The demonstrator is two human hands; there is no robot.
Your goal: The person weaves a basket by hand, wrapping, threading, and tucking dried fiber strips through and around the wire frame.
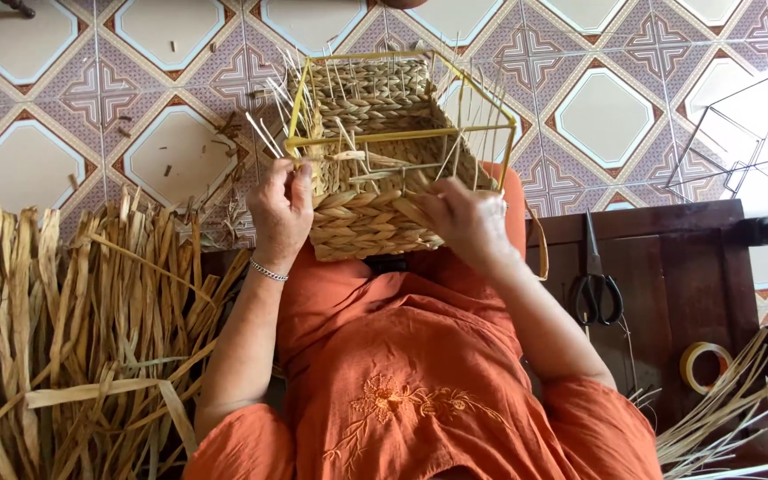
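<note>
A half-woven straw basket [375,213] on a yellow wire frame [366,140] rests tilted on my lap, its open top facing away from me. My left hand [280,212] grips the basket's left side near the yellow rim. My right hand [464,218] presses on the woven wall at the right, fingers pinching a flat straw strand. Thin pale stakes stick out of the weave around the frame. I wear an orange garment and a thin bracelet on the left wrist.
A big heap of dried flat straw [73,329] lies at my left. A dark wooden table [668,267] at my right holds black scissors [596,284] and a roll of tape [704,363]. Pale thin strips [713,427] lie at lower right. An empty wire frame [748,133] stands on the tiled floor.
</note>
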